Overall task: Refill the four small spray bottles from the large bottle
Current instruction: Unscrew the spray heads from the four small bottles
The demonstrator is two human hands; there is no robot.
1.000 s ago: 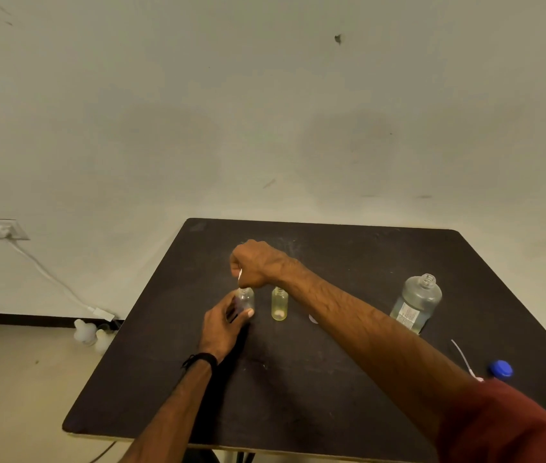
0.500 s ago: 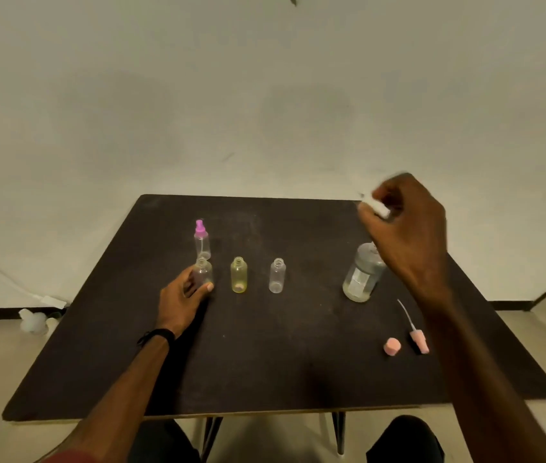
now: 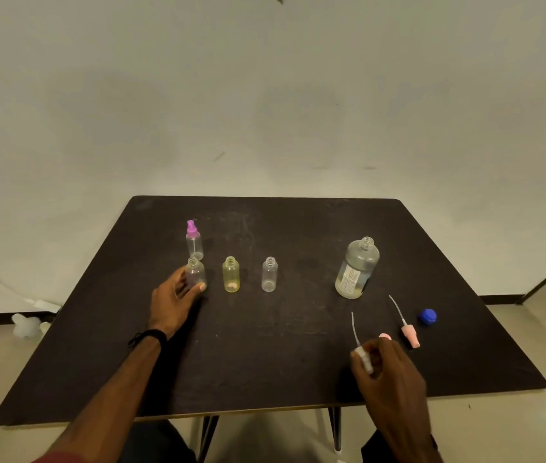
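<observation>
Both hands [image 3: 178, 299] work over a dark table [image 3: 264, 362]; pale wall [image 3: 264, 95] behind.

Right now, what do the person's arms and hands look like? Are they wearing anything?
Both arms are bare from the wrist up. The left hand has a thin black band round its wrist, with a knot or loose end at one side. A bit of dark red sleeve shows at the bottom edge on the left arm. The right hand wears nothing visible: no gloves, rings or watch.
</observation>
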